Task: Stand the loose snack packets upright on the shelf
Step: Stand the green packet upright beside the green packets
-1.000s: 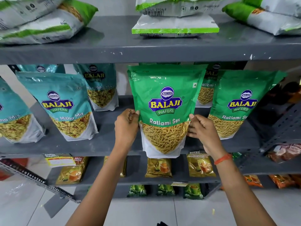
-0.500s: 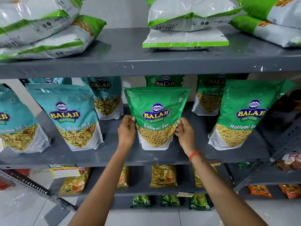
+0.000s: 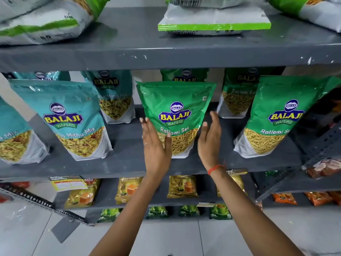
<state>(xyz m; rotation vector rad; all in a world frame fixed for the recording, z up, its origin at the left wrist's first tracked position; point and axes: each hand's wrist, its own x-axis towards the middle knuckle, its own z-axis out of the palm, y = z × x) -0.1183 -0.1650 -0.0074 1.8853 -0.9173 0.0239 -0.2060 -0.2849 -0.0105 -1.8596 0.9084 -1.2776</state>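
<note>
A green Ratlami Sev packet (image 3: 175, 109) stands upright on the grey middle shelf (image 3: 129, 163). My left hand (image 3: 155, 143) lies flat against the packet's lower left side, fingers spread. At the packet's right edge my right hand (image 3: 210, 139) is open, just beside it or barely touching. Neither hand grips the packet. Another green Ratlami Sev packet (image 3: 276, 119) stands upright to the right, and two more stand behind. Teal Mitha Mix packets (image 3: 70, 119) stand upright to the left.
On the top shelf (image 3: 166, 56) lie several green-and-white packets (image 3: 214, 23) flat on their sides. Lower shelves hold small yellow packets (image 3: 182, 185) and small green ones (image 3: 188, 211). A perforated metal upright (image 3: 321, 145) rises at the right. White floor tiles lie below.
The green packet went from held in front of the shelf to standing on the middle shelf. Both hands have let go and opened beside it.
</note>
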